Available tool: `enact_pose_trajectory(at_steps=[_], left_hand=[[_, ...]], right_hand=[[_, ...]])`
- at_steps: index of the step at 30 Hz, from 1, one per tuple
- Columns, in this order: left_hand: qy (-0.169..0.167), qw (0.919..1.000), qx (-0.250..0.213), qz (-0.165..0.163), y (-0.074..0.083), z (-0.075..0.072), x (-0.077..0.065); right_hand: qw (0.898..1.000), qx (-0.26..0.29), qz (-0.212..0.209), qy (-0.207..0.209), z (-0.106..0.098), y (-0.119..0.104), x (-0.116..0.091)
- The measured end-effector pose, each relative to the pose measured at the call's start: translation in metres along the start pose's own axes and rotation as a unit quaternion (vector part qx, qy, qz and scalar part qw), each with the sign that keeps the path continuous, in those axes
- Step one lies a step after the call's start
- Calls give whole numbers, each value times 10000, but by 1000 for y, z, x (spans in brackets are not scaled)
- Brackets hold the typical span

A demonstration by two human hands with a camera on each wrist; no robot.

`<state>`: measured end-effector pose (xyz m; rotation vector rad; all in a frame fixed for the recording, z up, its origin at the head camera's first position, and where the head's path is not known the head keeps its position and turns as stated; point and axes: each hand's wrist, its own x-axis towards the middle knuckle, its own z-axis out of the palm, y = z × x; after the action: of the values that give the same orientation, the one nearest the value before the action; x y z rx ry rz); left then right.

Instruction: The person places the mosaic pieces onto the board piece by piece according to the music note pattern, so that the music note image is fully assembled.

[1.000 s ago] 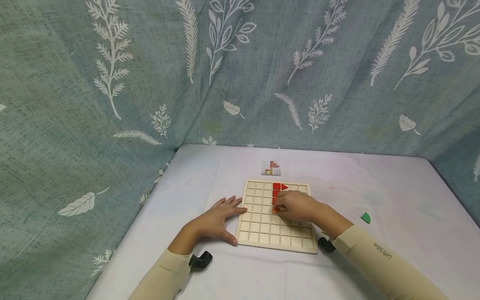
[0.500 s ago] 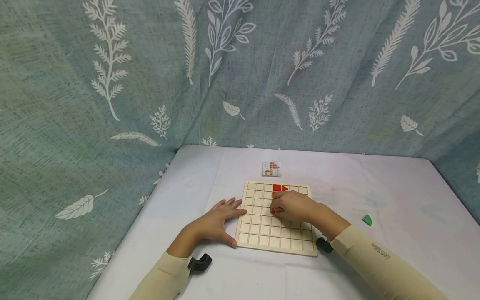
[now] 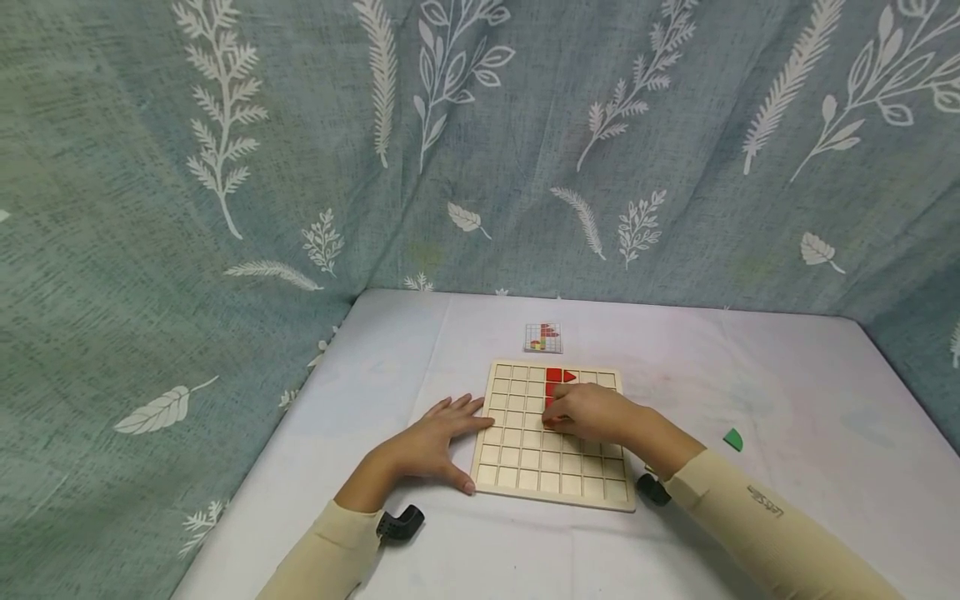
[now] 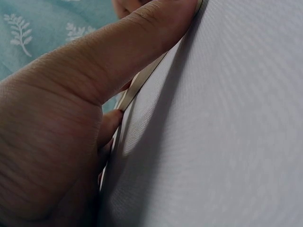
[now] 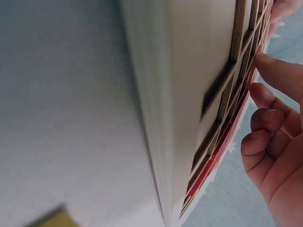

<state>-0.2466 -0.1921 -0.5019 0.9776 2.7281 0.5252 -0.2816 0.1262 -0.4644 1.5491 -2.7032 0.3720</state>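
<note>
A pale wooden grid board (image 3: pixel 517 458) lies on the white table. Red square tiles (image 3: pixel 554 375) form a column down from its far edge, with a red triangle tile (image 3: pixel 569 377) beside the top one. My right hand (image 3: pixel 592 412) is over the board, thumb and index finger pinching a red square tile (image 3: pixel 551 423) at the column's near end; the hand partly hides the column. In the right wrist view its other fingers are curled. My left hand (image 3: pixel 437 443) rests spread against the board's left edge (image 4: pixel 142 82), thumb at the near corner and fingers farther up.
Beyond the board lies a small pattern card (image 3: pixel 543 337) with a coloured grid picture. A green quarter-circle piece (image 3: pixel 733 439) is on the table to the right. A yellow piece (image 5: pixel 54 220) shows near the board's right side. Leaf-patterned cloth (image 3: pixel 480 167) hangs behind the table.
Half a second ago my right fingers had the red tile tilted up a little; now it lies lower, in line with the column. My left hand has stayed in place.
</note>
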Motion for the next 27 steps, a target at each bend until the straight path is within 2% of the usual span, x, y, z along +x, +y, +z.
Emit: enact_pose_trajectory(at_steps=[12,23,27], left_hand=[[-35,10000,23,7,1,-2,3],[14,10000,-17,9,0,0,2],[-6,10000,-51,-33,0,1,2]], right_hand=[[9997,-37,242,-62,-7,3,-15],[9954,149,930,-184,-24,19,-56],[9893,156,1424,-284,-29,22,-69]])
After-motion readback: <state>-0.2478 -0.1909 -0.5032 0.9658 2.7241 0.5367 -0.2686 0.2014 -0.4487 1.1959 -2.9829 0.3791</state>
